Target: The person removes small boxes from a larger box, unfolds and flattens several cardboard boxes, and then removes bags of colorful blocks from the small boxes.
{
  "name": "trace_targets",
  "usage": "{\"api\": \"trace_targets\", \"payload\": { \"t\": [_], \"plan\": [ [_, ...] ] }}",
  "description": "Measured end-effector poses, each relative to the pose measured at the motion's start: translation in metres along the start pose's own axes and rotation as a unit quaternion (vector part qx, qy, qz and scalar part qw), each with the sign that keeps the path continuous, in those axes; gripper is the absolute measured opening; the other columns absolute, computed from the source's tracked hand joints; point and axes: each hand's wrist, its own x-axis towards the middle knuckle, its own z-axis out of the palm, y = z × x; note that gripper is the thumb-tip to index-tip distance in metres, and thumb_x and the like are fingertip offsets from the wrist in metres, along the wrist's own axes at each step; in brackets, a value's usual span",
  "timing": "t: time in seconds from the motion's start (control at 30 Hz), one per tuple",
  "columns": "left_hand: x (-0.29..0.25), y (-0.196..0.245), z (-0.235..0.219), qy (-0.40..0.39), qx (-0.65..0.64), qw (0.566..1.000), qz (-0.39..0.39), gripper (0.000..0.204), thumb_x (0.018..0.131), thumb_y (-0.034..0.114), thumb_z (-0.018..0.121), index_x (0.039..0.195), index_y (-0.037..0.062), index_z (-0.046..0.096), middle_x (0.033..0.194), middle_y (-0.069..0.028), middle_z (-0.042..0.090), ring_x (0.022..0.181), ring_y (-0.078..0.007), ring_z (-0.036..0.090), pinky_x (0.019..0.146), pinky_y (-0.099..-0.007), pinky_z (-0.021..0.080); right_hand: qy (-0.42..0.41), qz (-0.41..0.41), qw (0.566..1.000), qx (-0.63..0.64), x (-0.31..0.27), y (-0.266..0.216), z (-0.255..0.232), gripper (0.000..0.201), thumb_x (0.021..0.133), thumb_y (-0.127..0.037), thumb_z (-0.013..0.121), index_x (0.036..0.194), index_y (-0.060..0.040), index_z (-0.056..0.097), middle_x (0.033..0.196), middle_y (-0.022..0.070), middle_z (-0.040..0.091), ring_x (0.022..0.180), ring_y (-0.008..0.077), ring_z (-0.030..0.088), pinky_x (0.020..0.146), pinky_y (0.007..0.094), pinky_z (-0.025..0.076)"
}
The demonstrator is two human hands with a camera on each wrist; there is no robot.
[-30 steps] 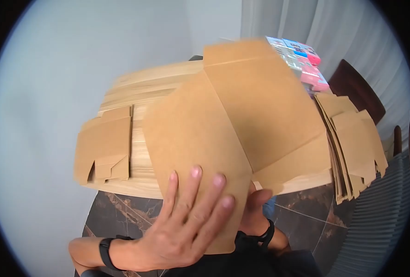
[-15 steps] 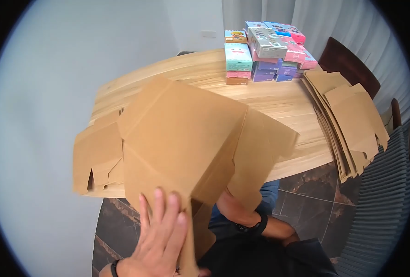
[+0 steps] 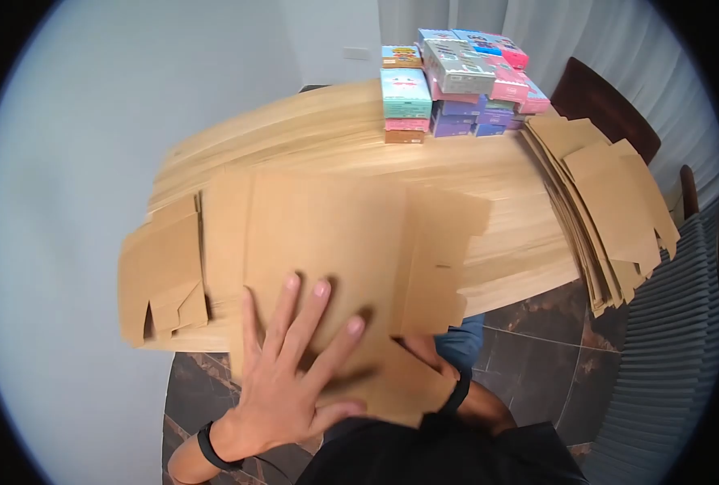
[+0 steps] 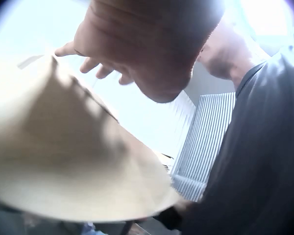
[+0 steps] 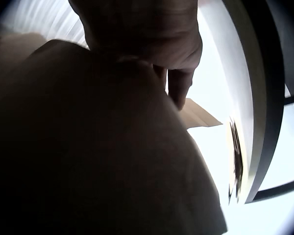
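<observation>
A partly folded brown cardboard box [image 3: 327, 242] is held over the near side of the table, its slotted flap [image 3: 436, 259] out to the right. The left hand [image 3: 283, 392] lies over its near left part, fingers spread and casting shadows; in the left wrist view the same hand [image 4: 137, 44] is above the cardboard [image 4: 78, 161], and contact is unclear. Under the box's near right edge, the right hand is mostly hidden in the head view. The right wrist view shows the right hand [image 5: 147, 34] gripping an edge of the dark, shaded cardboard [image 5: 98, 147].
Flat folded cardboard [image 3: 165, 271] lies at the table's left end, and a thicker cardboard stack [image 3: 610, 202] at the right end. Colourful small boxes [image 3: 461, 73] are piled at the back of the wooden table [image 3: 295, 121]. A dark chair [image 3: 606, 109] stands behind the right side.
The cardboard has turned and come lower, with its slotted flap swung to the right. The left hand has shifted with it, its fingers spreading wider. The head view has tilted, revealing the colourful pile.
</observation>
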Motion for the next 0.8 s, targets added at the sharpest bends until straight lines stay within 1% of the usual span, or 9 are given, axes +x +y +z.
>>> {"api": "trace_targets", "payload": {
  "t": [0.23, 0.3, 0.43, 0.47, 0.5, 0.53, 0.63, 0.73, 0.8],
  "plan": [
    [0.022, 0.012, 0.033, 0.088, 0.057, 0.99, 0.092, 0.065, 0.094, 0.036, 0.069, 0.155, 0.0205, 0.051, 0.165, -0.0207, 0.035, 0.151, -0.0509, 0.03, 0.114, -0.0806, 0.019, -0.054, -0.101, 0.988, -0.109, -0.028, -0.079, -0.049, 0.048, 0.109, -0.024, 0.054, 0.152, -0.0049, 0.05, 0.159, 0.0181, 0.045, 0.148, 0.0365, 0.042, 0.118, 0.0496, 0.035],
    [0.032, 0.018, 0.027, 0.073, 0.071, 0.985, 0.142, 0.055, 0.091, 0.032, 0.066, 0.143, 0.0139, 0.06, 0.162, -0.0235, 0.037, 0.149, -0.061, 0.022, 0.111, -0.087, 0.013, 0.012, 0.076, 0.966, 0.248, -0.033, -0.086, -0.038, 0.049, 0.106, -0.028, 0.06, 0.15, -0.0067, 0.05, 0.15, 0.0146, 0.053, 0.14, 0.0274, 0.05, 0.111, 0.0438, 0.044],
    [0.041, 0.025, -0.004, 0.156, 0.127, 0.931, 0.306, 0.043, 0.09, 0.025, 0.068, 0.131, 0.015, 0.066, 0.156, -0.0184, 0.046, 0.144, -0.0608, 0.034, 0.106, -0.0879, 0.026, 0.175, 0.297, 0.938, -0.037, -0.024, -0.162, -0.096, 0.073, 0.102, -0.051, 0.062, 0.153, -0.0041, 0.042, 0.16, 0.0136, 0.042, 0.146, 0.0269, 0.043, 0.118, 0.0452, 0.039],
    [0.031, 0.021, -0.007, 0.232, 0.086, 0.913, 0.325, 0.037, 0.09, 0.015, 0.069, 0.127, 0.0153, 0.068, 0.151, -0.0206, 0.05, 0.14, -0.0574, 0.043, 0.103, -0.0864, 0.032, 0.151, 0.047, 0.966, 0.203, -0.032, -0.17, -0.123, 0.062, 0.107, -0.048, 0.054, 0.151, -0.0048, 0.045, 0.148, 0.0119, 0.053, 0.137, 0.0281, 0.051, 0.114, 0.0451, 0.043],
    [0.036, 0.022, -0.006, 0.236, 0.085, 0.911, 0.329, 0.037, 0.09, 0.015, 0.069, 0.127, 0.0153, 0.068, 0.151, -0.0206, 0.05, 0.14, -0.0574, 0.043, 0.103, -0.0864, 0.032, 0.104, -0.206, 0.878, 0.419, -0.036, -0.182, -0.148, 0.054, 0.112, -0.044, 0.046, 0.149, -0.0054, 0.049, 0.136, 0.0103, 0.063, 0.128, 0.0293, 0.059, 0.11, 0.045, 0.048],
    [0.041, 0.023, -0.003, 0.298, 0.047, 0.893, 0.333, 0.037, 0.097, 0.019, 0.066, 0.133, 0.011, 0.065, 0.147, -0.0206, 0.055, 0.137, -0.0488, 0.05, 0.106, -0.0759, 0.039, 0.141, -0.284, 0.898, 0.305, -0.023, -0.211, -0.179, 0.06, 0.11, -0.048, 0.049, 0.152, -0.0049, 0.047, 0.14, 0.0088, 0.062, 0.125, 0.026, 0.061, 0.106, 0.0392, 0.051],
    [0.043, 0.013, 0.032, 0.271, -0.063, 0.917, 0.287, 0.041, 0.09, 0.006, 0.067, 0.131, 0.0125, 0.067, 0.149, -0.0266, 0.05, 0.139, -0.0541, 0.047, 0.107, -0.0807, 0.034, 0.314, -0.192, 0.929, 0.03, -0.017, -0.261, -0.264, 0.061, 0.109, -0.047, 0.051, 0.152, -0.005, 0.047, 0.141, 0.0081, 0.061, 0.123, 0.024, 0.062, 0.104, 0.0366, 0.052],
    [0.07, -0.005, 0.088, 0.149, -0.118, 0.956, 0.223, 0.061, 0.09, 0.013, 0.071, 0.149, 0.0087, 0.053, 0.154, -0.0271, 0.045, 0.145, -0.0498, 0.041, 0.116, -0.0659, 0.035, 0.496, -0.013, 0.785, -0.371, -0.039, -0.276, -0.333, 0.061, 0.108, -0.046, 0.055, 0.152, -0.005, 0.047, 0.142, 0.0071, 0.061, 0.12, 0.0209, 0.063, 0.101, 0.0329, 0.053],
    [0.074, -0.022, 0.133, 0.145, -0.07, 0.967, 0.198, 0.061, 0.09, 0.014, 0.071, 0.148, 0.0061, 0.053, 0.154, -0.0254, 0.046, 0.145, -0.0479, 0.042, 0.117, -0.0652, 0.035, 0.393, -0.202, 0.863, -0.244, -0.057, -0.223, -0.4, 0.052, 0.102, -0.028, 0.07, 0.145, -0.0028, 0.055, 0.135, 0.0086, 0.066, 0.121, 0.0187, 0.064, 0.103, 0.032, 0.053]
  ]
}}
